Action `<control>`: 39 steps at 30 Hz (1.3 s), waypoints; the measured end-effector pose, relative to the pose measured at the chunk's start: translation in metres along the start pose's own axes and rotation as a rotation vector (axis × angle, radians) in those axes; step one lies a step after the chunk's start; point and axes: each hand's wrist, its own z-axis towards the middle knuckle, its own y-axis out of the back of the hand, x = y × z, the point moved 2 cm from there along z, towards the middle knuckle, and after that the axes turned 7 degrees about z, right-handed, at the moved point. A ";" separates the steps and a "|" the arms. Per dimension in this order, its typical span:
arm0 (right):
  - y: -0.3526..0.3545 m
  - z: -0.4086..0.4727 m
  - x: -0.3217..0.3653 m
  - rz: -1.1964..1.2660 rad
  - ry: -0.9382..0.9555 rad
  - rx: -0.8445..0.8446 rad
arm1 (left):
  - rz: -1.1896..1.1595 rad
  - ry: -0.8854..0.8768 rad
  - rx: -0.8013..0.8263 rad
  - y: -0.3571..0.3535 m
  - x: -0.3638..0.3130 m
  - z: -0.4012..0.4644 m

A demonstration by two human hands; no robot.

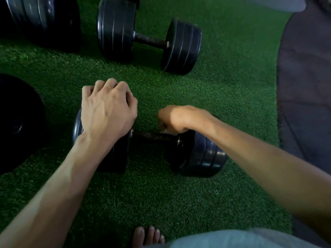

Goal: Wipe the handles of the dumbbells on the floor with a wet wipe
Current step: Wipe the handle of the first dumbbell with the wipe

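Two bare forearms reach over the near dumbbell (197,154) on green turf (223,97): left hand (107,111) curls over its left weight, right hand (176,120) pinches a wet wipe (165,131) against the handle (154,136).

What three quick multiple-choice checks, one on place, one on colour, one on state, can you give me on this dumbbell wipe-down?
1. Where is the right hand?
A. On the handle of the near dumbbell
B. On the far dumbbell
C. Flat on the turf

2. What colour is the floor covering?
A. Grey
B. Green
C. Blue

3. What is the left hand doing?
A. Hanging free in the air
B. Lifting the far dumbbell
C. Resting curled on the near dumbbell's left weight

Answers: 1 A, its fingers curl at the handle's right end, with a bit of pale wipe showing. 2 B, green turf surrounds the dumbbells. 3 C, it covers the top of that weight.
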 end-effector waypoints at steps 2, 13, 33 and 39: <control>0.005 -0.004 -0.007 0.069 0.041 -0.011 | -0.010 0.002 0.019 -0.004 -0.001 0.010; 0.025 -0.020 -0.017 0.324 0.178 -0.099 | -0.028 -0.117 -0.022 -0.008 -0.002 -0.025; -0.120 -0.049 0.116 3.029 -0.539 -0.778 | -0.002 -0.174 -0.032 -0.006 -0.001 -0.023; -0.093 -0.041 0.107 3.181 -0.589 -0.980 | -0.003 -0.198 -0.038 -0.006 0.003 -0.026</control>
